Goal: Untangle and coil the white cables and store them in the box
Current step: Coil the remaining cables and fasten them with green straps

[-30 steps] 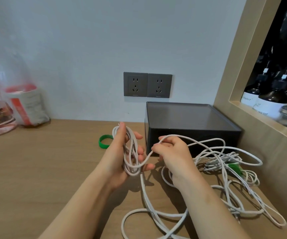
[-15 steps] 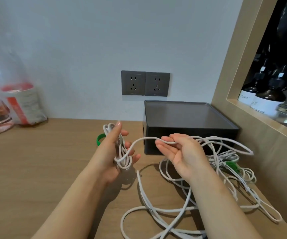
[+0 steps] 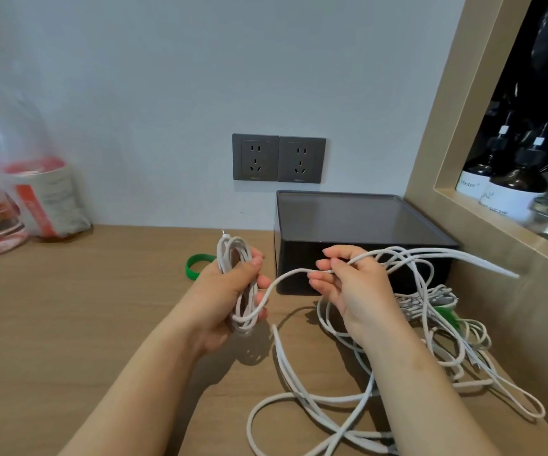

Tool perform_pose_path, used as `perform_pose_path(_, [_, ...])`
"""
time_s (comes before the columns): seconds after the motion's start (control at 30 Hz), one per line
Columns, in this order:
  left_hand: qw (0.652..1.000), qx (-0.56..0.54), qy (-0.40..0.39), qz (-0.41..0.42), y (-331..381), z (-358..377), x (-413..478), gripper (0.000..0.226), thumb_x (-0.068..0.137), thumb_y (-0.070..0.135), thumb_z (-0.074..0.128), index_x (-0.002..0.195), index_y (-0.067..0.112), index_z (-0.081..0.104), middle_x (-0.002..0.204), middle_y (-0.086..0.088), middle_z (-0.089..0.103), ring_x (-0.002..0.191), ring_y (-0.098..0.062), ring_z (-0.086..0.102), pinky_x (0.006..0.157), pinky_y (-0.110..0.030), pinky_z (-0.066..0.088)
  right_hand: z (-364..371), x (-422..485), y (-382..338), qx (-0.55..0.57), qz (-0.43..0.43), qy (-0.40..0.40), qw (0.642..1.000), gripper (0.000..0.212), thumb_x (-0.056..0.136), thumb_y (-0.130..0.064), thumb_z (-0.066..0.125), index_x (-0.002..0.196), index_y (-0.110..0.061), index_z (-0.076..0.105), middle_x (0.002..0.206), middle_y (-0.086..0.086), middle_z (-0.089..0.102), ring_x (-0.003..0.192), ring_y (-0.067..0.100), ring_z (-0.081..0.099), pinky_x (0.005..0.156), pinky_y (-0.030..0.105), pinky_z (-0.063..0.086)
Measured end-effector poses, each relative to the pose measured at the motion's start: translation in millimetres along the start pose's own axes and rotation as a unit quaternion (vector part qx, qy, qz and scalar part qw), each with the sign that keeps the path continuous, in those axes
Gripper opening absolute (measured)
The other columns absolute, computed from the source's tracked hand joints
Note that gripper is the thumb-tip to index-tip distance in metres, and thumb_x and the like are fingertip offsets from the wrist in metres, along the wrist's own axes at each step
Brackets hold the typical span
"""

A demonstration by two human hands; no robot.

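My left hand (image 3: 229, 291) grips a coil of white cable (image 3: 238, 274), several loops held upright with a plug tip poking out at the top. From the coil the same cable runs right to my right hand (image 3: 354, 284), which pinches it between thumb and fingers. Behind and below that hand lies a tangle of white cables (image 3: 430, 350) spread over the wooden table (image 3: 68, 324), with loose loops reaching the near edge. The dark box (image 3: 358, 232) stands against the wall just behind my right hand, a flat dark lid on top.
A green band (image 3: 197, 264) lies on the table left of the coil. Another green tie (image 3: 447, 315) sits in the tangle. Wall sockets (image 3: 279, 158) are above the box. A wooden niche with dark bottles (image 3: 502, 182) rises at right. Plastic-wrapped containers (image 3: 19, 199) stand far left.
My right hand has drawn more cable up and to the right, away from the coil. The strand between my hands is longer. My left hand keeps hold of the coil and has barely shifted.
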State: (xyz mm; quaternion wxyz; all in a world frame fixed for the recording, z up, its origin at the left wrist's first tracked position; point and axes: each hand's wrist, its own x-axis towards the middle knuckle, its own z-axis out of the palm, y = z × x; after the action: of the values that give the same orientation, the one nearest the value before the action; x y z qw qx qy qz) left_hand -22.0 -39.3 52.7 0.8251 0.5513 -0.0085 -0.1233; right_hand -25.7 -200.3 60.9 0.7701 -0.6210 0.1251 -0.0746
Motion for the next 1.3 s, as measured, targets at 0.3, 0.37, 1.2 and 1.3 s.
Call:
perform_pose_path(0.3, [0.957,0.234,0.089,0.148,-9,0,7,0.007,0.092,0.019,0.058,0.09,0.013,0.058,0.054,0.0,0.053,0.045,-0.014,0.05,0.049,-0.032,0.049,7,-11,2,-0.008,0.158,-0.105,0.982,0.035,0.087,-0.038,0.061,0.103,-0.007,0.059,0.088,0.013,0.069,0.055,0.014,0.061,0.045,0.021,0.047])
perform_pose_path(0.37, [0.928,0.302,0.112,0.186,-11,1,8,0.005,0.093,0.022,0.056,0.089,0.019,0.059,0.06,0.001,0.057,0.048,-0.008,0.053,0.051,-0.025,0.051,9,-12,3,-0.059,0.167,-0.107,0.978,0.03,0.086,-0.036,0.064,0.098,-0.009,0.063,0.071,0.006,0.065,0.047,0.011,0.05,0.04,0.017,0.037])
perform_pose_path(1.2, [0.98,0.199,-0.018,0.012,-10,0,0,0.013,0.098,0.016,0.047,0.101,0.007,0.056,0.077,-0.011,0.066,0.067,-0.021,0.066,0.075,-0.041,0.058,16,-17,10,-0.162,-0.058,-0.074,0.982,0.007,0.088,-0.002,0.059,0.087,-0.009,0.057,0.068,0.01,0.068,0.054,0.016,0.068,0.053,0.023,0.056])
perform_pose_path(1.3, [0.985,0.168,-0.029,-0.013,-9,-2,2,0.013,0.094,0.006,0.053,0.107,0.008,0.053,0.071,-0.009,0.065,0.062,-0.019,0.063,0.07,-0.04,0.059,14,-14,13,-0.214,-0.086,-0.073,0.97,0.009,0.087,-0.006,0.062,0.083,-0.014,0.059,0.068,0.006,0.069,0.058,0.012,0.066,0.059,0.023,0.056])
